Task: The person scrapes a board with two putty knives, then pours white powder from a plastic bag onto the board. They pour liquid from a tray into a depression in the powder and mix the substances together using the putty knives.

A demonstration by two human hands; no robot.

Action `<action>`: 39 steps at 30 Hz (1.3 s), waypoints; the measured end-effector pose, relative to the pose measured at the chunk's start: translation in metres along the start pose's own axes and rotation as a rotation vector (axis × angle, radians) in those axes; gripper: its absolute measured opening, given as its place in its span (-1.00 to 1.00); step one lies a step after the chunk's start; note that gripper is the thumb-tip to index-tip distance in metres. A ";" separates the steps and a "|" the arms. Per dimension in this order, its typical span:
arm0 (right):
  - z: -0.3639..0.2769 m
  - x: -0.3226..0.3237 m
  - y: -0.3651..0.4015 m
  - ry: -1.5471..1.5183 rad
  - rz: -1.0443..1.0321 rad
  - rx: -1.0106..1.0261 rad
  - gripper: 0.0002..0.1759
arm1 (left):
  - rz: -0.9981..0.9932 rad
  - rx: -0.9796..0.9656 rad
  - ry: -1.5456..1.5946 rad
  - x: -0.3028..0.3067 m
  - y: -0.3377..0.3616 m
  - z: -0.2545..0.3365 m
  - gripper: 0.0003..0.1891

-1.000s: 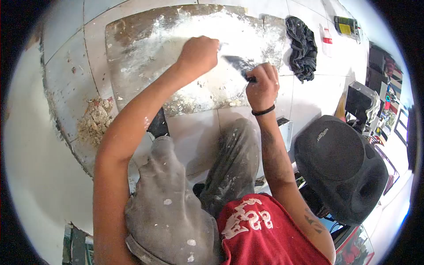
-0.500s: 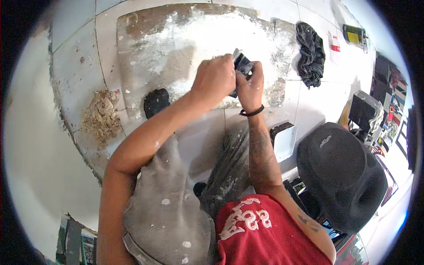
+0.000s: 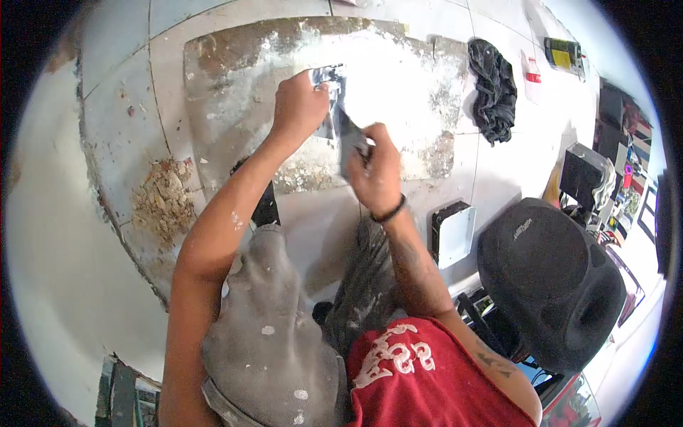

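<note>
My left hand (image 3: 302, 112) is closed on the upper left of a shiny silver-and-dark sheet (image 3: 329, 75), thumb pressed against it. From the sheet's lower part a dark grey strip (image 3: 350, 139) runs down to my right hand (image 3: 379, 167), whose fingers are curled round its end. I cannot tell whether strip and sheet are one piece. Both hands are over the white-smeared board (image 3: 235, 78) on the floor, the left one farther forward. My right wrist wears a black band (image 3: 389, 209).
A crumpled black cloth (image 3: 492, 92) lies right of the board, near a bottle with a red label (image 3: 532, 71). Crumbly rubble (image 3: 165, 196) is heaped at the left. A white-lined tray (image 3: 454, 233) and a black speaker (image 3: 544, 277) stand at my right.
My hands have drawn apart, the left forward and left, the right slightly back and left. The shiny sheet and dark strip now stretch between them. My view has shifted slightly.
</note>
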State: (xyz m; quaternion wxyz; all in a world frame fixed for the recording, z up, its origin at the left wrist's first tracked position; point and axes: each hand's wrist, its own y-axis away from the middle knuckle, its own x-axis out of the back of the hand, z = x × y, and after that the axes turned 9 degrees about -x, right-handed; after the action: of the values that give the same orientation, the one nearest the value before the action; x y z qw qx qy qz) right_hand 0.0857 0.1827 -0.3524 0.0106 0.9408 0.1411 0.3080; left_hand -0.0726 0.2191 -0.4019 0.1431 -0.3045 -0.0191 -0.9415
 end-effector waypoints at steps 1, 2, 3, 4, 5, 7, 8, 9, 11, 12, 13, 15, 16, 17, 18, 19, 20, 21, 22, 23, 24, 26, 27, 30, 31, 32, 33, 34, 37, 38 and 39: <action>0.002 0.010 0.003 0.052 -0.020 -0.128 -0.72 | 0.058 -0.024 0.019 0.004 -0.001 -0.004 -0.80; 0.002 0.021 0.004 0.127 -0.006 -0.028 -0.69 | 0.014 0.043 0.052 0.005 -0.001 -0.008 -0.80; -0.006 0.030 0.005 0.202 0.010 0.065 -0.66 | -0.038 0.112 0.086 0.011 0.000 -0.005 -0.80; -0.016 0.037 0.009 0.271 -0.093 0.041 -0.58 | -0.094 0.181 0.121 0.014 0.003 -0.004 -0.80; -0.018 0.038 0.015 0.296 -0.152 0.052 -0.58 | -0.116 0.267 0.310 0.012 0.008 -0.007 -0.80; -0.021 0.039 0.020 0.341 -0.266 0.090 -0.57 | -0.143 0.430 0.685 0.011 0.011 -0.012 -0.81; -0.014 0.036 0.020 0.371 -0.278 0.183 -0.56 | -0.152 0.448 0.682 0.011 0.014 -0.012 -0.84; -0.009 0.032 0.018 0.408 -0.291 0.178 -0.53 | -0.203 0.464 0.671 0.014 0.019 -0.008 -0.84; 0.003 0.024 0.003 0.493 -0.310 0.172 -0.48 | -0.305 0.488 0.656 0.018 0.027 0.002 -0.83; 0.013 0.021 -0.015 0.490 -0.310 0.130 -0.45 | -0.321 0.526 0.783 0.016 0.033 0.000 -0.83; 0.023 0.019 -0.038 0.469 -0.313 0.119 -0.48 | -0.305 0.522 0.794 0.016 0.039 -0.001 -0.82; 0.053 0.023 -0.077 0.300 -0.281 0.300 -0.55 | -0.270 0.519 0.811 0.025 0.052 -0.004 -0.81; 0.045 0.030 -0.080 0.258 -0.255 0.297 -0.53 | -0.192 0.537 0.746 0.038 0.052 0.005 -0.81; 0.036 0.034 -0.084 0.207 -0.236 0.307 -0.50 | -0.127 0.506 0.754 0.047 0.053 -0.004 -0.83; 0.016 0.037 -0.079 0.208 -0.244 0.215 -0.49 | -0.052 0.479 0.756 0.058 0.058 -0.019 -0.83; -0.002 0.039 -0.067 0.208 -0.263 0.118 -0.48 | 0.023 0.461 0.751 0.072 0.065 -0.032 -0.84; -0.012 0.036 -0.057 0.204 -0.287 0.137 -0.48 | 0.056 0.382 0.604 0.094 0.070 -0.038 -0.86; -0.021 0.031 -0.047 0.204 -0.308 0.155 -0.48 | 0.138 0.333 0.231 0.115 0.076 -0.041 -0.88; -0.033 0.024 -0.037 0.148 -0.343 0.142 -0.48 | 0.222 0.240 0.134 0.128 0.084 -0.045 -0.85; -0.043 0.016 -0.029 0.126 -0.394 0.126 -0.48 | 0.300 0.137 0.029 0.142 0.092 -0.049 -0.82; -0.051 0.006 -0.023 0.087 -0.405 0.208 -0.47 | 0.323 -0.081 -0.162 0.157 0.101 -0.052 -0.80; -0.070 -0.014 -0.014 0.000 -0.452 0.317 -0.45 | 0.323 -0.444 -0.435 0.178 0.115 -0.060 -0.77; -0.085 -0.021 -0.008 -0.036 -0.498 0.338 -0.44 | 0.305 -0.450 -0.477 0.189 0.122 -0.059 -0.79; -0.106 -0.039 0.002 -0.049 -0.673 0.464 -0.44 | 0.251 -0.415 -0.560 0.205 0.153 -0.037 -0.86; -0.108 -0.050 0.005 -0.036 -0.725 0.514 -0.44 | 0.289 -0.434 -0.560 0.210 0.160 -0.032 -0.86; -0.110 -0.058 0.010 0.003 -0.789 0.538 -0.45 | 0.328 -0.459 -0.564 0.215 0.166 -0.030 -0.86; -0.115 -0.066 0.008 -0.025 -0.815 0.592 -0.46 | 0.361 -0.482 -0.564 0.220 0.172 -0.029 -0.86; -0.119 -0.072 0.006 -0.056 -0.843 0.630 -0.46 | 0.355 -0.489 -0.583 0.227 0.178 -0.030 -0.85; -0.118 -0.104 0.009 -0.099 -0.839 0.724 -0.51 | 0.342 -0.466 -0.560 0.236 0.193 -0.025 -0.83; -0.123 -0.115 0.005 -0.109 -0.877 0.723 -0.53 | 0.355 -0.471 -0.515 0.235 0.195 -0.022 -0.83; -0.129 -0.130 -0.006 -0.118 -0.889 0.738 -0.55 | 0.363 -0.478 -0.496 0.232 0.197 -0.024 -0.83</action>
State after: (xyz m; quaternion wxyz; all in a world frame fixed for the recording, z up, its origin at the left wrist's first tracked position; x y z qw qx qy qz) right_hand -0.0913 0.1444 -0.3232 -0.1820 0.7483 0.6197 0.1513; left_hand -0.2108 -0.0325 -0.2971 0.2233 -0.5459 0.2208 -0.7768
